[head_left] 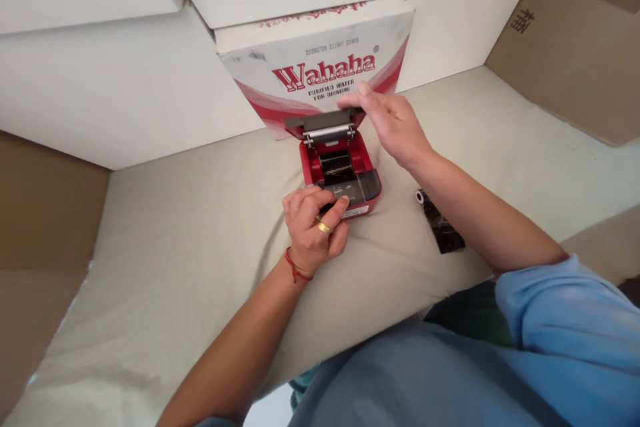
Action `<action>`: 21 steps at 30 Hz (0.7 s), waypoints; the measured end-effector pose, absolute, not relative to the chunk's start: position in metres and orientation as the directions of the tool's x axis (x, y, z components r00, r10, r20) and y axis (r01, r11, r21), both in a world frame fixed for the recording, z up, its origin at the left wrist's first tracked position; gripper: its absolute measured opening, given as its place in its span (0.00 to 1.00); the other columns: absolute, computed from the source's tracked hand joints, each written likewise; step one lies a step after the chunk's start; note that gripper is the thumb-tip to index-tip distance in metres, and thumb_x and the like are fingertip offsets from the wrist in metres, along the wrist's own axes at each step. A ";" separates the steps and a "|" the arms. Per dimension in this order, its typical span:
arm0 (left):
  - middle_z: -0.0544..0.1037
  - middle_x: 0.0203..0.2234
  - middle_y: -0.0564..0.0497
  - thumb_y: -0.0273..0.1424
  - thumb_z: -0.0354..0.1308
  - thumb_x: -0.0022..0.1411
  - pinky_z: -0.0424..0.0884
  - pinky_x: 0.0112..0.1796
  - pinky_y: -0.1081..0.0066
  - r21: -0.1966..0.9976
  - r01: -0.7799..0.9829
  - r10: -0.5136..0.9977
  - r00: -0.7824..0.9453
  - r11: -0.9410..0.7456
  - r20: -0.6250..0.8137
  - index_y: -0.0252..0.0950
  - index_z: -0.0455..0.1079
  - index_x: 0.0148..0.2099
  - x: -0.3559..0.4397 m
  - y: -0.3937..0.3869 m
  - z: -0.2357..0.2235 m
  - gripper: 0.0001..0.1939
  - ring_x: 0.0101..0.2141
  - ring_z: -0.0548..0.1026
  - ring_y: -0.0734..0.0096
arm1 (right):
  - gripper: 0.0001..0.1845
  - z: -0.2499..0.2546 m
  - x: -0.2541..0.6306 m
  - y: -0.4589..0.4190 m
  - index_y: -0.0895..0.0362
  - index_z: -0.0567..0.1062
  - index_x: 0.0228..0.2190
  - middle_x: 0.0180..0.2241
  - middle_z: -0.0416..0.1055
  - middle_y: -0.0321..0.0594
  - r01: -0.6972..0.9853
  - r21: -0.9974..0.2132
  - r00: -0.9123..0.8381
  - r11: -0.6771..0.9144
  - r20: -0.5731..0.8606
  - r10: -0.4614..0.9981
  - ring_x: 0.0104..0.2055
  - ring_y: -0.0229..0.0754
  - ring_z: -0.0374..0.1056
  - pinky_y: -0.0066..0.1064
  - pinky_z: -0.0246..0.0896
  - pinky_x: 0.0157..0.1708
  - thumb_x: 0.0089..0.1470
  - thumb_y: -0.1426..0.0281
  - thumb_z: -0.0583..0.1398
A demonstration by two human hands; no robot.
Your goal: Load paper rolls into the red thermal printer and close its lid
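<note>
A small red and dark grey label printer (375,185) sits in front of me on the cloth. Its lid (325,123) is raised, with a metal roller on the inner side. Black, shiny strip material (340,167) lies in the red compartment and runs toward the front. My left hand (317,217), with a gold ring and a red cord bracelet, is closed at the front edge, thumb and forefinger pinching the strip there. My right hand (393,120) holds the lid's right end; part of its fingers is hidden behind the lid.
A white and red Wahaha water carton (320,73) stands right behind the printer, with white boxes (140,87) around it. Brown cartons (565,40) flank both sides. A black roll with a white core (443,227) lies by my right forearm. Beige cloth (200,227) covers the surface.
</note>
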State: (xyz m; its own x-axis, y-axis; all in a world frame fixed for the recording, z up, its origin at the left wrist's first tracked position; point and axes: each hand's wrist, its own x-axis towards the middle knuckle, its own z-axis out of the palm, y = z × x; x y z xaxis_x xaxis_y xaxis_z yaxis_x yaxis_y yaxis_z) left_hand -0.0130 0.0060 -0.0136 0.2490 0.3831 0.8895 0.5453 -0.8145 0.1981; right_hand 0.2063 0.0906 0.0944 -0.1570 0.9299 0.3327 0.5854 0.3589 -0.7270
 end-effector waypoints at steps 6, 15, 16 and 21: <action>0.82 0.39 0.48 0.28 0.65 0.61 0.70 0.52 0.48 0.260 0.577 0.478 0.264 -0.774 0.838 0.51 0.83 0.55 -0.017 0.004 -0.020 0.22 0.45 0.80 0.52 | 0.25 0.059 0.227 0.033 0.46 0.89 0.57 0.64 0.87 0.42 0.576 -0.640 -0.322 0.509 0.395 0.861 0.74 0.52 0.77 0.60 0.56 0.82 0.82 0.53 0.55; 0.89 0.52 0.46 0.42 0.51 0.82 0.70 0.70 0.40 0.591 0.400 0.645 -0.001 -0.701 0.765 0.47 0.85 0.54 -0.034 0.024 0.004 0.19 0.62 0.83 0.47 | 0.23 0.032 0.226 0.017 0.46 0.85 0.65 0.70 0.82 0.44 0.577 -0.601 -0.342 0.553 0.437 0.832 0.80 0.49 0.70 0.58 0.58 0.82 0.82 0.59 0.55; 0.90 0.50 0.47 0.43 0.49 0.83 0.69 0.72 0.40 0.645 0.378 0.687 -0.033 -0.664 0.726 0.46 0.85 0.49 -0.036 0.027 0.003 0.22 0.62 0.84 0.48 | 0.23 0.032 0.226 0.018 0.45 0.85 0.65 0.70 0.82 0.43 0.577 -0.605 -0.338 0.549 0.435 0.835 0.80 0.49 0.70 0.58 0.58 0.82 0.82 0.59 0.55; 0.91 0.45 0.48 0.47 0.50 0.83 0.74 0.69 0.39 0.676 0.363 0.709 -0.055 -0.642 0.703 0.45 0.84 0.40 -0.040 0.035 -0.008 0.25 0.57 0.87 0.48 | 0.23 0.029 0.226 0.018 0.46 0.86 0.63 0.69 0.83 0.44 0.569 -0.612 -0.327 0.549 0.445 0.834 0.79 0.49 0.72 0.58 0.57 0.82 0.82 0.58 0.54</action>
